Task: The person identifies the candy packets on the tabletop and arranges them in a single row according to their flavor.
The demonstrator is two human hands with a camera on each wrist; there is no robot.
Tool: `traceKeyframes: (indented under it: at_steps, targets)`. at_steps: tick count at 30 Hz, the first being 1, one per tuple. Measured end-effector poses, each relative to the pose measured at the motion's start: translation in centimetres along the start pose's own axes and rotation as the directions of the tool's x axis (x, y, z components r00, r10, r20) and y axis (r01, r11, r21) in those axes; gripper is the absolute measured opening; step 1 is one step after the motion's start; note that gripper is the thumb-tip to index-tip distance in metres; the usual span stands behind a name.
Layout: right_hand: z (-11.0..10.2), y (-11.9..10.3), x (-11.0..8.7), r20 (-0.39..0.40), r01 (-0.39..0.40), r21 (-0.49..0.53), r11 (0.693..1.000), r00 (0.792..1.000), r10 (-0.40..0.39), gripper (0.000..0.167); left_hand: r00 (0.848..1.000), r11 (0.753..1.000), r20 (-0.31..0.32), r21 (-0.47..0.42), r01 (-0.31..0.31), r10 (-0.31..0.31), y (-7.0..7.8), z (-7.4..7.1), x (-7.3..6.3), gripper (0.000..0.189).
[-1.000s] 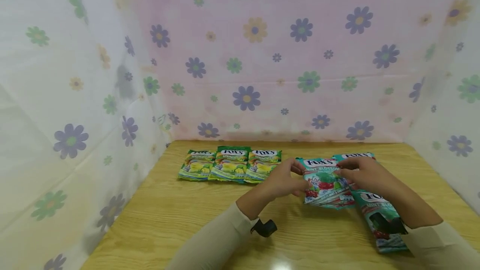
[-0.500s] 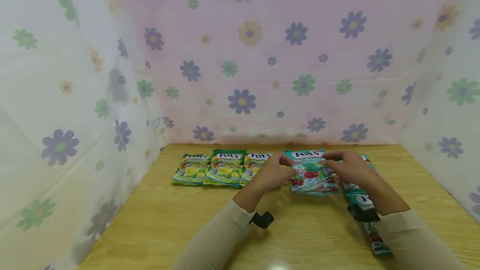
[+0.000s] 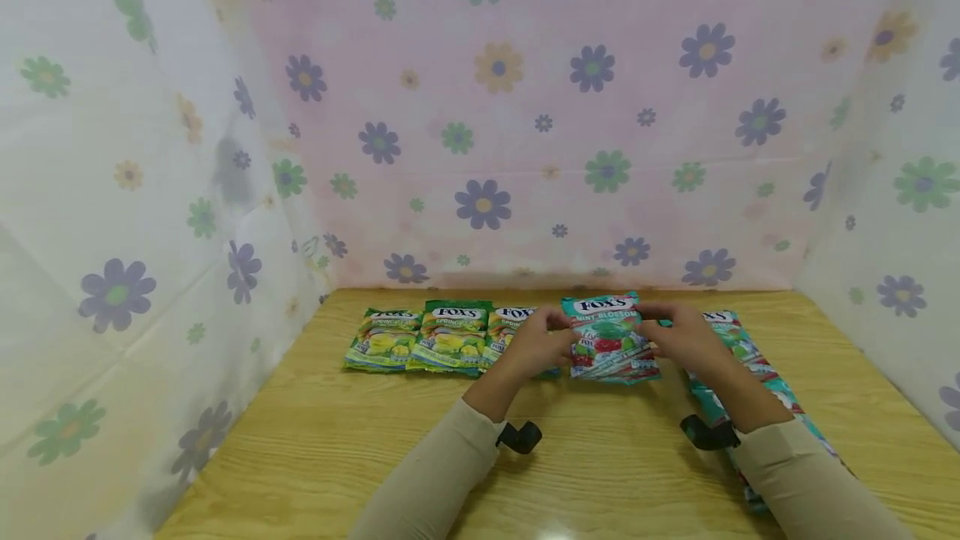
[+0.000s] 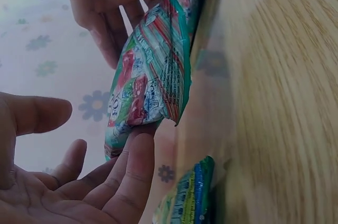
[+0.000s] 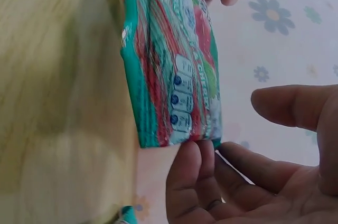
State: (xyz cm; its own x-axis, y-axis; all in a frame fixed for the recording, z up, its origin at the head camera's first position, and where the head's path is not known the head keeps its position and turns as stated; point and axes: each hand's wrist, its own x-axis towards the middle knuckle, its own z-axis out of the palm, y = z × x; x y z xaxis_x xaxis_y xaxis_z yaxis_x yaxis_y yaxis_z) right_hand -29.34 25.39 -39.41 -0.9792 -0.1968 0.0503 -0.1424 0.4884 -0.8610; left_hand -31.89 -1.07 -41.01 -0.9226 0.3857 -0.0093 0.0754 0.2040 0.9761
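Note:
A teal Fox's Mint Blossom candy bag is held between the two hands near the back of the table, its printed front toward the head camera. My left hand touches its left edge with fairly straight fingers; the left wrist view shows the thumb standing away from the bag. On the opposite edge, my right hand has its fingertips against the bag's side, thumb apart too. The bag's lower seam faces the table.
Several green Fox's Springtea bags lie in a row at the back left, the rightmost partly behind the left hand. More teal bags lie to the right, partly under the right forearm. Flowered cloth walls in the wooden table.
Both hands have moved the teal bag left from the other teal bags toward the green row. Over the last half second it has shifted slightly left, and the right hand's fingers have spread from its front.

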Motion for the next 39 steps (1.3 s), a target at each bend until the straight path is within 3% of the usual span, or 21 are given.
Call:
traceKeyframes:
  at_steps: [7,17,31,39]
  targets:
    - [0.5,0.7,0.4,-0.056,0.008,-0.024,1.000,0.998,-0.010,0.058,1.000,0.999,-0.022,-0.043,-0.001,0.000,-0.6,0.1,0.2,0.027]
    - [1.3,1.0,0.5,-0.060,0.056,0.001,0.998,0.997,-0.056,0.059,0.997,0.994,-0.080,-0.107,-0.001,-0.007,-1.1,0.0,0.5,0.032]
    - [1.6,1.4,0.4,-0.030,0.058,0.082,0.995,0.998,-0.056,0.058,0.996,0.997,-0.085,-0.073,-0.018,0.012,-1.4,-0.1,0.5,0.036]
    - [2.0,1.9,0.6,-0.010,0.044,0.096,0.994,0.999,-0.043,0.061,0.995,0.999,-0.096,-0.040,0.022,-0.025,-1.4,0.0,0.5,0.033]
